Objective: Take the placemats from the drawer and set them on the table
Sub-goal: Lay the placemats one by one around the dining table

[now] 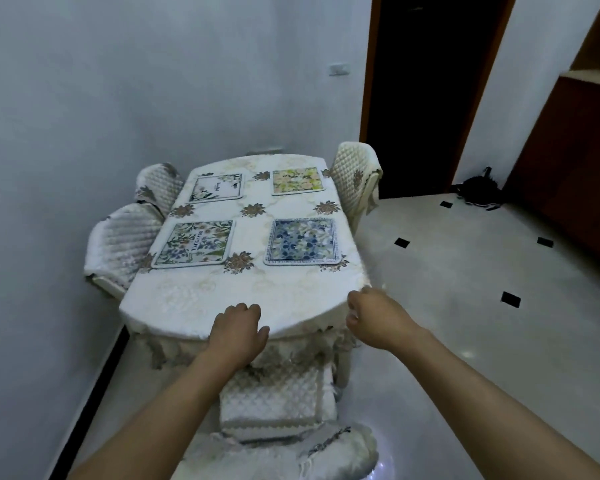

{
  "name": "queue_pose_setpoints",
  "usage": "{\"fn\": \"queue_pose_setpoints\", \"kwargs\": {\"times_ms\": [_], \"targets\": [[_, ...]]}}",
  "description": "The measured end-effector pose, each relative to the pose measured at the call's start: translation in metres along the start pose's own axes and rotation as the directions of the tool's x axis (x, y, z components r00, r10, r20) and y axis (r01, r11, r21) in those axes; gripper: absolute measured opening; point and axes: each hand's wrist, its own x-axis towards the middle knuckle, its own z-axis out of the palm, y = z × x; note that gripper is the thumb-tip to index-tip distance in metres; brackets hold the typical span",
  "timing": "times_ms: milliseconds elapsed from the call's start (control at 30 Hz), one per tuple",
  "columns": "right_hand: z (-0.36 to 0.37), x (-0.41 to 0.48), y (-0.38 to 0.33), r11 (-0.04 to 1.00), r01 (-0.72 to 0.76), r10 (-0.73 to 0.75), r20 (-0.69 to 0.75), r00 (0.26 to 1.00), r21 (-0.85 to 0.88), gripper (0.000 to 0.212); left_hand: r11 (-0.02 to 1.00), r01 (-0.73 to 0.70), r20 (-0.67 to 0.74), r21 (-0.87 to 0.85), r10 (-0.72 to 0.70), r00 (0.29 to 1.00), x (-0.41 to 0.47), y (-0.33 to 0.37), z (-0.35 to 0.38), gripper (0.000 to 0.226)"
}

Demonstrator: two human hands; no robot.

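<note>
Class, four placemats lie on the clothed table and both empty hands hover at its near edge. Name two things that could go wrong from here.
1. The left hand sits over the draped tablecloth at the near edge; dragging it back could pull the cloth and shift all four mats.
2. The blue placemat lies close to the table's right edge; a nudge from the right hand might slide it off.

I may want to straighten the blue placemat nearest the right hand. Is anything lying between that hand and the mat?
Nothing visible does. Between the right hand and the blue placemat there is only bare tablecloth; the hand is empty at the table's near edge.
</note>
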Motion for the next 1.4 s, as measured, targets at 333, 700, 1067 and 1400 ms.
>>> {"fn": "queue_pose_setpoints", "kwargs": {"times_ms": [333,700,1067,1400], "targets": [[0.017,0.115,0.03,0.998,0.04,-0.033,0.152,0.988,-0.047,0.025,0.985,0.156,0.016,-0.075,-0.156,0.988,0.095,-0.012,0.032,0.03],[0.059,0.282,0.131,0.994,0.087,-0.064,0.324,0.944,-0.058,0.02,0.761,0.571,0.191,-0.309,-0.538,0.821,0.189,0.012,0.109,0.025],[0.14,0.527,0.236,0.983,0.108,-0.154,0.346,0.925,0.147,0.016,-0.001,0.761,0.439,-0.649,-0.817,0.374,0.377,0.081,0.189,0.032],[0.179,0.663,0.247,0.983,0.107,-0.155,0.353,0.923,0.15,0.053,-0.677,0.375,0.708,-0.634,-0.702,-0.07,0.456,0.089,0.217,0.028]]}}
